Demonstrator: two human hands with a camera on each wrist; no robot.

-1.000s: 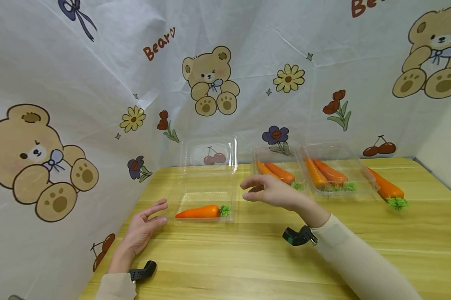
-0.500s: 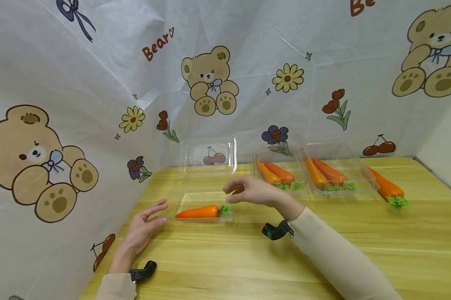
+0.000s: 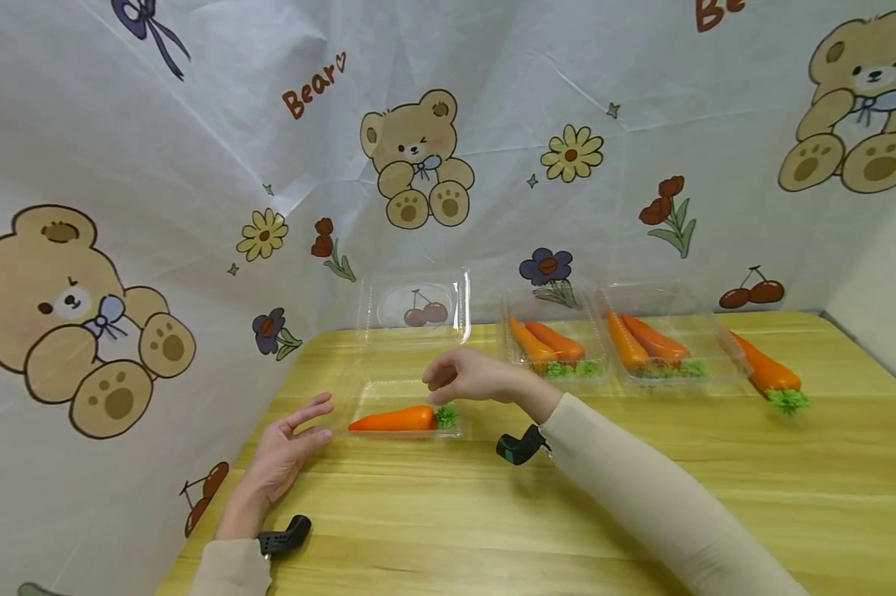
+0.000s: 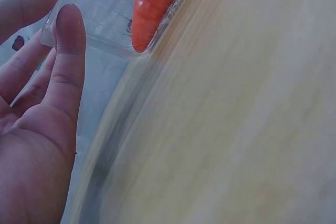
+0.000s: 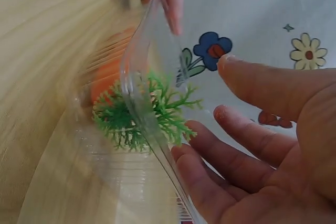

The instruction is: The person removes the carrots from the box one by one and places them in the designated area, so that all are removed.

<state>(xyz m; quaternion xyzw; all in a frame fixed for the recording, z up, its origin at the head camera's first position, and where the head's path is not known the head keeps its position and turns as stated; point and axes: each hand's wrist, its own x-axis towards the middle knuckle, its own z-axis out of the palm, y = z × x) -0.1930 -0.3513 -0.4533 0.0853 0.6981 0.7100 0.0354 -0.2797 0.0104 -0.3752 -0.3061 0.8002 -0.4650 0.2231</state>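
Observation:
A clear plastic clamshell box [image 3: 407,436] stands on the table with its lid [image 3: 416,306] raised behind it. One toy carrot [image 3: 396,419] with a green leafy top [image 5: 144,111] lies along the box's near side. My left hand [image 3: 287,451] is at the box's left edge. In the left wrist view its thumb [image 4: 70,30] is in front of the box's corner and other fingers are behind it; I cannot tell whether they touch it. My right hand [image 3: 474,377] hovers by the box's right side, near the leafy top, fingers loosely bent and holding nothing.
Two more clear boxes, a nearer one [image 3: 517,362] and a farther one [image 3: 716,377], stand at the back right, each with two toy carrots inside. A loose toy carrot [image 3: 768,366] lies to their right. A printed white cloth [image 3: 493,165] hangs behind the wooden table [image 3: 455,513].
My right hand has moved left, from in front of the filled boxes to the right side of the box with one carrot. The left hand has stayed in place.

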